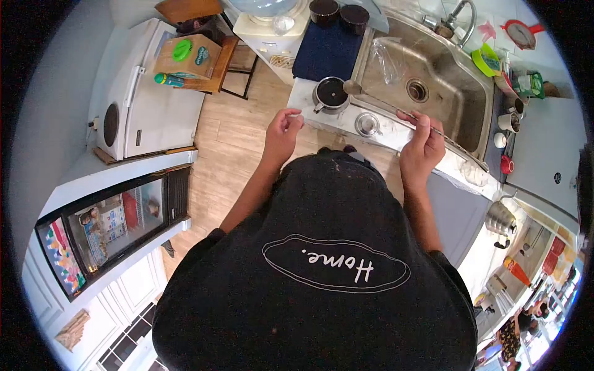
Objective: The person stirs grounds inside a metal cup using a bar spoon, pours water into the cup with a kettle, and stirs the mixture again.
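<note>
Black top (334, 241) nearest us | right hand (424, 145): fingers clamped on long spoon (352, 88), frame's upper right; likely light, stiff, best held mid-handle | left hand (283, 135): fingers curled, apart

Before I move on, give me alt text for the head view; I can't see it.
The right hand holds a long-handled spoon, its bowl beside a metal cup with dark contents on a counter by a sink. The left hand, loosely curled, is near the cup; a round metal item sits between the hands.
</note>
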### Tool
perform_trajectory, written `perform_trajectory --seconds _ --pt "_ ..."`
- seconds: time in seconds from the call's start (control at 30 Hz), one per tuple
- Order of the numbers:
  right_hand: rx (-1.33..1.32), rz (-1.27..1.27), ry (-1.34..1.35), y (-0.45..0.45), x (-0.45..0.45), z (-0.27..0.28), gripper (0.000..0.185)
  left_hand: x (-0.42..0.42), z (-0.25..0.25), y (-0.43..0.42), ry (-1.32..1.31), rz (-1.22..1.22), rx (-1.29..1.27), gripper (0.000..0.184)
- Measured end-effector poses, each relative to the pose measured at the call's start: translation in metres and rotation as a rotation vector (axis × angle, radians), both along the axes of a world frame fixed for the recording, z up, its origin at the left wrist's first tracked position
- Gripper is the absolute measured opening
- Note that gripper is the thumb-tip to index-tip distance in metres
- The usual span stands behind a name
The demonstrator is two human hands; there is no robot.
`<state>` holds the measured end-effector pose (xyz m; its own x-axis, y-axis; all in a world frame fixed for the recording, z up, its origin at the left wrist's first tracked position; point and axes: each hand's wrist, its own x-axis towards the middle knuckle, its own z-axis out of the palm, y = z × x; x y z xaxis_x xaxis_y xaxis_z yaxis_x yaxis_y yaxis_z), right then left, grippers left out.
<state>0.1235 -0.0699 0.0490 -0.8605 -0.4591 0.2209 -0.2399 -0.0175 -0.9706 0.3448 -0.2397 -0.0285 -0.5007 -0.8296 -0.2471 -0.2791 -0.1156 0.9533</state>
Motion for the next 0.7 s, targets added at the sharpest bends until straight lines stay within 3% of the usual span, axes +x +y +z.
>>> perform_trajectory --seconds 0.23,0.47,0.7 --pt "-0.034 0.02 -0.091 0.014 -0.026 0.004 0.027 -0.016 0.006 0.026 -0.051 0.031 0.041 0.029" --pt "-0.069 0.069 -0.125 0.011 -0.041 -0.013 0.027 -0.033 -0.004 0.026 -0.008 0.091 -0.064 0.043" --pt "0.055 0.178 -0.051 0.001 -0.028 -0.002 0.028 -0.045 -0.009 0.016 -0.036 0.101 -0.055 0.044"
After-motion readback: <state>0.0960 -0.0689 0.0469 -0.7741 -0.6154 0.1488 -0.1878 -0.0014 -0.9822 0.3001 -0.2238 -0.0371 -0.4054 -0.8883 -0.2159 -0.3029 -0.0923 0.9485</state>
